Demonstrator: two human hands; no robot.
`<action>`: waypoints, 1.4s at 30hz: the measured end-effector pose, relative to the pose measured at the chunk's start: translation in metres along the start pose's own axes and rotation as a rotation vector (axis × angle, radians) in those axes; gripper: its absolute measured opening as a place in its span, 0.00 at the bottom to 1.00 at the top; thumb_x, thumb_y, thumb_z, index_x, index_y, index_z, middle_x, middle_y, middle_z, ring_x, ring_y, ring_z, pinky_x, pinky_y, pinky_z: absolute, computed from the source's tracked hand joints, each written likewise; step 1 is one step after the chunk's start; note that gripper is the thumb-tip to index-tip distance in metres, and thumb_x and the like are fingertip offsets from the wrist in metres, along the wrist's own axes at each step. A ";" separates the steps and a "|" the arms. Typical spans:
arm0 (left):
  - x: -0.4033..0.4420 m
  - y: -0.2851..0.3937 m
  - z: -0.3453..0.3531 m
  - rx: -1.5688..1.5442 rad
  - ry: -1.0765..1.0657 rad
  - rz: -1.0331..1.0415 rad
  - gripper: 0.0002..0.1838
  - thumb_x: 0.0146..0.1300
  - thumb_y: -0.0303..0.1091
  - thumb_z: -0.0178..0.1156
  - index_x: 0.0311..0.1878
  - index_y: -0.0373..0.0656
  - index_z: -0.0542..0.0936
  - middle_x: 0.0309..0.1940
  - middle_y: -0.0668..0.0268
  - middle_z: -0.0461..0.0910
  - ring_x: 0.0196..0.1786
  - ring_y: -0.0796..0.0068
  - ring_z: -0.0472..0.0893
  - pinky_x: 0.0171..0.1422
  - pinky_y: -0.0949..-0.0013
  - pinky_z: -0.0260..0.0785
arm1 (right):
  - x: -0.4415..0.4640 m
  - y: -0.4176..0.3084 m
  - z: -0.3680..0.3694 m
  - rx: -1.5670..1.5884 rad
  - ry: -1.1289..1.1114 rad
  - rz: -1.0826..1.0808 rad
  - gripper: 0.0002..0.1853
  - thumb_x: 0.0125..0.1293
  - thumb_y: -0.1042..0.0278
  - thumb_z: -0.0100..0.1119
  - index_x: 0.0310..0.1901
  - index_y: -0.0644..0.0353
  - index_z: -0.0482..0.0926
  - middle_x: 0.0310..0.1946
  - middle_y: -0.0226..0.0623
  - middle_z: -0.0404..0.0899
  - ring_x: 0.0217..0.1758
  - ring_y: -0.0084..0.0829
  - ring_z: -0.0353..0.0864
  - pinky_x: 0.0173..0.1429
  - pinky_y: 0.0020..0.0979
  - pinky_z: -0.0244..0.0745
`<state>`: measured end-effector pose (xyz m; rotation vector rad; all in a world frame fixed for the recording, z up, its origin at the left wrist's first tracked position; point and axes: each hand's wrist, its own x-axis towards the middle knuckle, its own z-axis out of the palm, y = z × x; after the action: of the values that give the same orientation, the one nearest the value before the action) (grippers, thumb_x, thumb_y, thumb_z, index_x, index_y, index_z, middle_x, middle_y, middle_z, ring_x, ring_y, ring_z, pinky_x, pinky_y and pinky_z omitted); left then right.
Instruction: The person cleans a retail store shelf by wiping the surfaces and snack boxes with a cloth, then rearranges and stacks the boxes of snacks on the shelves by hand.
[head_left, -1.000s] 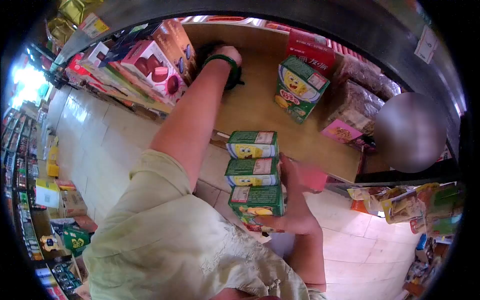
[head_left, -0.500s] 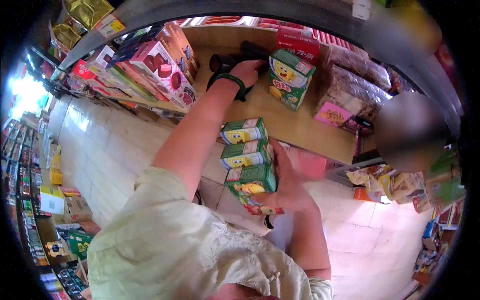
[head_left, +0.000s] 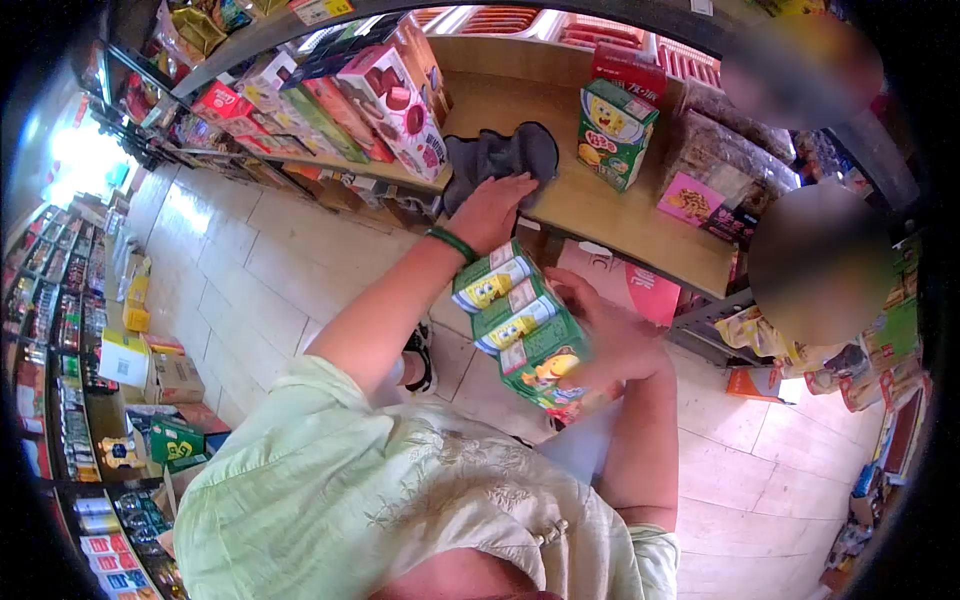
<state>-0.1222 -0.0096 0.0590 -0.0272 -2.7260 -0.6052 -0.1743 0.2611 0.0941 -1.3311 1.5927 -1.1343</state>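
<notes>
My left hand (head_left: 488, 212), with a dark green bracelet at the wrist, holds a dark grey cloth (head_left: 500, 153) down near the shelf's front edge; its fingers lie over the cloth. A stack of green snack boxes (head_left: 518, 318) with a yellow cartoon figure is gripped in my right hand (head_left: 605, 335), in front of the shelf and against my forearm side. The right fingers are partly blurred and wrap round the boxes' side. One matching green box (head_left: 615, 135) stands upright on the wooden shelf (head_left: 600, 215), right of the cloth.
Pink and brown boxes (head_left: 395, 105) stand in a row left of the cloth. Behind the single green box is a red box (head_left: 628, 72); bagged snacks (head_left: 725, 165) sit to its right. A pink carton (head_left: 620, 280) is below the shelf. Stocked shelves (head_left: 70, 340) line the left side.
My left hand has drawn the cloth from the back of the shelf toward the front edge, where it is now spread wider. The boxes in my right hand have tilted. The view has shifted.
</notes>
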 end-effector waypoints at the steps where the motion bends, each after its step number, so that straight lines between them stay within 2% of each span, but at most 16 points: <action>1: -0.009 0.003 -0.002 0.061 -0.008 -0.005 0.27 0.57 0.19 0.48 0.63 0.41 0.67 0.62 0.52 0.67 0.64 0.54 0.67 0.69 0.59 0.58 | -0.003 0.002 -0.001 0.007 -0.005 0.001 0.61 0.26 0.54 0.75 0.68 0.57 0.54 0.57 0.50 0.69 0.60 0.45 0.70 0.61 0.35 0.63; 4: -0.014 0.009 0.000 0.087 0.005 -0.036 0.28 0.57 0.19 0.48 0.64 0.38 0.64 0.63 0.48 0.65 0.66 0.52 0.65 0.71 0.58 0.56 | -0.006 0.007 -0.003 0.207 -0.042 -0.123 0.62 0.27 0.57 0.77 0.68 0.62 0.53 0.58 0.49 0.68 0.63 0.42 0.66 0.65 0.34 0.58; 7: 0.004 0.005 -0.001 0.088 -0.030 -0.146 0.27 0.59 0.22 0.47 0.64 0.33 0.62 0.63 0.45 0.63 0.67 0.49 0.63 0.72 0.57 0.54 | -0.008 0.005 -0.009 0.221 0.026 -0.072 0.62 0.27 0.59 0.77 0.69 0.63 0.52 0.59 0.48 0.67 0.65 0.41 0.63 0.67 0.33 0.54; 8: 0.015 -0.008 0.004 0.167 -0.036 -0.175 0.27 0.59 0.24 0.47 0.64 0.31 0.62 0.63 0.44 0.63 0.67 0.49 0.63 0.72 0.58 0.54 | -0.007 -0.003 -0.008 0.411 0.037 -0.018 0.62 0.28 0.60 0.77 0.69 0.62 0.51 0.61 0.47 0.65 0.67 0.41 0.61 0.69 0.32 0.52; 13: 0.075 -0.052 0.015 0.301 0.004 -0.307 0.25 0.58 0.29 0.49 0.59 0.29 0.65 0.61 0.43 0.66 0.63 0.49 0.67 0.67 0.57 0.59 | -0.004 0.009 -0.015 0.289 0.065 0.063 0.62 0.28 0.61 0.77 0.69 0.61 0.50 0.63 0.48 0.62 0.69 0.41 0.59 0.70 0.32 0.50; 15: 0.098 -0.057 0.005 0.247 -0.074 -0.494 0.21 0.60 0.31 0.48 0.55 0.29 0.68 0.60 0.43 0.66 0.63 0.49 0.67 0.67 0.57 0.60 | 0.000 0.008 -0.014 0.263 0.052 0.094 0.63 0.28 0.61 0.76 0.70 0.61 0.50 0.64 0.48 0.62 0.69 0.41 0.58 0.71 0.33 0.50; 21: 0.136 -0.076 -0.009 0.262 -0.152 -0.654 0.20 0.61 0.33 0.49 0.52 0.29 0.70 0.55 0.41 0.70 0.60 0.48 0.70 0.65 0.57 0.63 | 0.004 0.016 -0.012 0.297 0.051 0.074 0.62 0.29 0.60 0.76 0.70 0.60 0.49 0.63 0.51 0.62 0.69 0.44 0.59 0.71 0.34 0.50; 25: 0.150 -0.100 -0.005 0.236 -0.095 -0.624 0.20 0.60 0.31 0.48 0.52 0.29 0.71 0.54 0.41 0.72 0.57 0.47 0.72 0.64 0.56 0.64 | 0.011 -0.006 -0.017 0.280 -0.028 0.092 0.61 0.31 0.60 0.76 0.70 0.61 0.49 0.64 0.52 0.60 0.69 0.42 0.59 0.71 0.34 0.50; 26: 0.151 -0.110 0.001 0.310 -0.064 -0.556 0.20 0.59 0.30 0.49 0.54 0.33 0.70 0.48 0.40 0.75 0.52 0.42 0.75 0.58 0.52 0.68 | 0.011 0.002 -0.011 0.240 0.022 0.070 0.62 0.26 0.58 0.76 0.68 0.64 0.52 0.60 0.45 0.66 0.64 0.37 0.65 0.66 0.30 0.57; 27: 0.150 -0.109 0.001 0.314 -0.064 -0.548 0.20 0.59 0.30 0.49 0.54 0.33 0.70 0.48 0.40 0.75 0.52 0.42 0.75 0.58 0.52 0.68 | 0.010 -0.001 -0.012 0.240 0.030 0.066 0.62 0.26 0.58 0.76 0.68 0.64 0.52 0.60 0.45 0.66 0.64 0.37 0.65 0.66 0.30 0.57; 29: 0.144 -0.108 0.000 0.256 -0.131 -0.489 0.23 0.60 0.29 0.45 0.60 0.34 0.68 0.51 0.42 0.74 0.55 0.44 0.74 0.60 0.55 0.67 | 0.011 -0.007 -0.014 0.186 -0.027 0.014 0.60 0.28 0.58 0.75 0.67 0.64 0.53 0.57 0.47 0.69 0.61 0.39 0.69 0.64 0.31 0.60; 30: 0.139 -0.090 -0.007 0.211 -0.217 -0.423 0.25 0.60 0.29 0.44 0.63 0.38 0.66 0.58 0.46 0.70 0.61 0.50 0.70 0.65 0.59 0.63 | 0.012 -0.008 -0.014 0.190 -0.024 0.009 0.60 0.28 0.58 0.75 0.67 0.64 0.53 0.57 0.47 0.69 0.61 0.39 0.69 0.64 0.31 0.60; 33: 0.114 -0.062 0.013 0.149 -0.022 -0.230 0.23 0.59 0.25 0.46 0.59 0.38 0.70 0.58 0.46 0.70 0.62 0.51 0.69 0.66 0.59 0.61 | 0.013 -0.011 -0.015 0.079 -0.068 -0.033 0.59 0.29 0.59 0.75 0.67 0.63 0.54 0.54 0.48 0.72 0.58 0.41 0.73 0.62 0.31 0.63; 35: 0.103 -0.053 0.012 0.113 -0.033 -0.182 0.24 0.58 0.25 0.46 0.60 0.37 0.69 0.59 0.47 0.69 0.62 0.51 0.68 0.66 0.59 0.60 | 0.014 -0.021 -0.016 0.103 -0.104 -0.009 0.58 0.29 0.60 0.75 0.67 0.61 0.55 0.53 0.49 0.73 0.57 0.42 0.74 0.61 0.31 0.64; 36: 0.097 -0.049 0.012 0.079 -0.049 -0.135 0.25 0.58 0.24 0.46 0.61 0.37 0.69 0.60 0.48 0.69 0.63 0.52 0.68 0.67 0.60 0.60 | 0.014 -0.023 -0.018 0.149 -0.161 -0.010 0.57 0.33 0.56 0.74 0.67 0.64 0.53 0.58 0.48 0.69 0.63 0.38 0.68 0.65 0.31 0.60; 42: 0.050 -0.026 0.006 0.011 -0.055 0.069 0.24 0.59 0.24 0.46 0.62 0.36 0.67 0.62 0.48 0.67 0.65 0.52 0.65 0.70 0.59 0.56 | 0.008 0.004 -0.010 0.126 -0.123 -0.016 0.60 0.31 0.51 0.75 0.68 0.61 0.52 0.58 0.49 0.69 0.61 0.41 0.70 0.63 0.33 0.63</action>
<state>-0.1732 -0.0333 0.0598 -0.1365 -2.7681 -0.5784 -0.1864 0.2550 0.0934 -1.3071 1.4018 -1.1211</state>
